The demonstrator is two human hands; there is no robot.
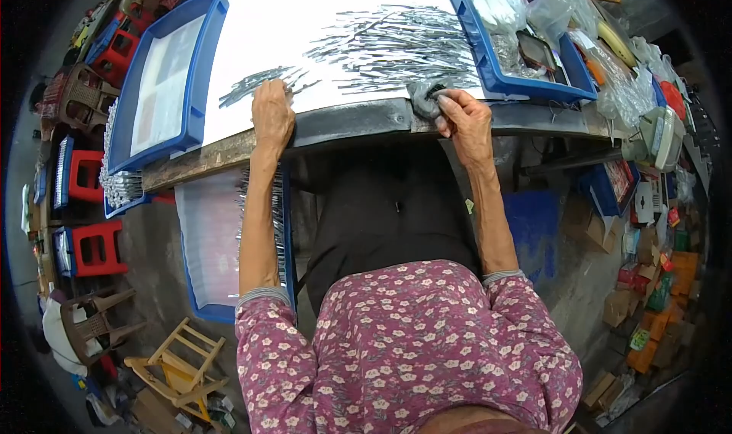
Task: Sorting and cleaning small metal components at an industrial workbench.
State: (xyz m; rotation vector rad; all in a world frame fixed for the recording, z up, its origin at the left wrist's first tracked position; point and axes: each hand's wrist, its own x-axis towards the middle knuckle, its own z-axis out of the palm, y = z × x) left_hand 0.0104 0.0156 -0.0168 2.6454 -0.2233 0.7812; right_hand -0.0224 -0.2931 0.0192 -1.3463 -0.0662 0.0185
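Observation:
My left hand is closed at the near edge of the white table top. Its fingertips rest beside a small pile of thin dark metal strips; whatever they may pinch is hidden. My right hand grips a crumpled dark grey rag between thumb and fingers, at the table's edge. Beyond the rag spreads a large heap of thin, shiny metal strips, lying mostly sideways.
A blue tray with a pale lining stands on the left. On the right, another blue tray holds plastic bags and a dark-framed item. Below the table sits a blue bin with more strips. Red stools and a wooden folding chair stand left.

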